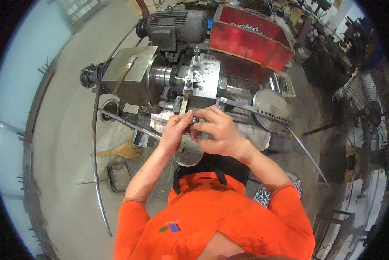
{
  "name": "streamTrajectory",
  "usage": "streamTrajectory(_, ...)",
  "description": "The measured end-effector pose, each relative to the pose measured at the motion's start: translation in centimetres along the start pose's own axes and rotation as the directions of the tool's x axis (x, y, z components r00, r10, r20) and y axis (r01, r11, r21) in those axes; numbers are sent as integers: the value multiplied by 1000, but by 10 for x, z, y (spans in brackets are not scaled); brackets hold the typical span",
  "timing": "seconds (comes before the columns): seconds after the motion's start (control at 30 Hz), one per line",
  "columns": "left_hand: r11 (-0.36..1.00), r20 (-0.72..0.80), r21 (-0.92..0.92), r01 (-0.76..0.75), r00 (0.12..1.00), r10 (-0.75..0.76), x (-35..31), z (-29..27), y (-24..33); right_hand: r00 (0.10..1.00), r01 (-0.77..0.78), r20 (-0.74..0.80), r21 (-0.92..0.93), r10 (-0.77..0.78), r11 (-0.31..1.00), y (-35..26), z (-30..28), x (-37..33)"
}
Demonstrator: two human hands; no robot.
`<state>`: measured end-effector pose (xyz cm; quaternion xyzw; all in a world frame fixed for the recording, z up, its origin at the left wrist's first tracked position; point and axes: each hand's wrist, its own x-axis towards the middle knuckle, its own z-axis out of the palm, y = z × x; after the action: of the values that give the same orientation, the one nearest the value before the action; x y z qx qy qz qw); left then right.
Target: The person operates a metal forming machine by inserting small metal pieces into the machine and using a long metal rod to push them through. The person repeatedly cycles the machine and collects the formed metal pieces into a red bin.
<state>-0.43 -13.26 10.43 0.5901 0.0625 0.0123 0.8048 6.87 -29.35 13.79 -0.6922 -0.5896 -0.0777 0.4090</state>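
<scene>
My left hand (177, 130) pinches a small cylindrical metal part (195, 120) between thumb and fingers, in front of my waist. From the other side the curved fingers of my right hand (220, 131) close on the same part, hiding most of it. Just beyond my hands is a lathe-like machine, with a bright spindle (160, 76) at the left and a metal tool block (206, 79) at the right. A round metal disc (188, 151) shows below my hands.
An electric motor (177, 27) sits behind the machine, beside a red bin (246, 43) of small metal parts. A long rod (129, 123) reaches in from the left. At the right are a round plate (270, 102), a slanting bar (309, 156) and a fan (361, 104). A broom (127, 150) lies left.
</scene>
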Motion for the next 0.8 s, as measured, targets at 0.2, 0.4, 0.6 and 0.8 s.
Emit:
streamTrajectory(0.2, 871, 63, -472, 136, 991, -120, -8, 17, -21, 969, -128, -161, 329, 189, 936, 3, 19, -32)
streamTrajectory(0.4, 881, 45, -459, 119, 993, -111, -5, 25, -34, 957, -68, -261, 222, 126, 973, 9, 22, -41)
streamTrajectory(0.6, 943, 39, -308, 125, 992, -119, -1, 28, -29, 939, -145, -263, 280, 221, 949, 12, 17, -46)
streamTrajectory(0.8, 920, 37, -367, 134, 991, -129, 6, 29, -32, 934, -209, -230, 267, 273, 941, 14, 17, -44)
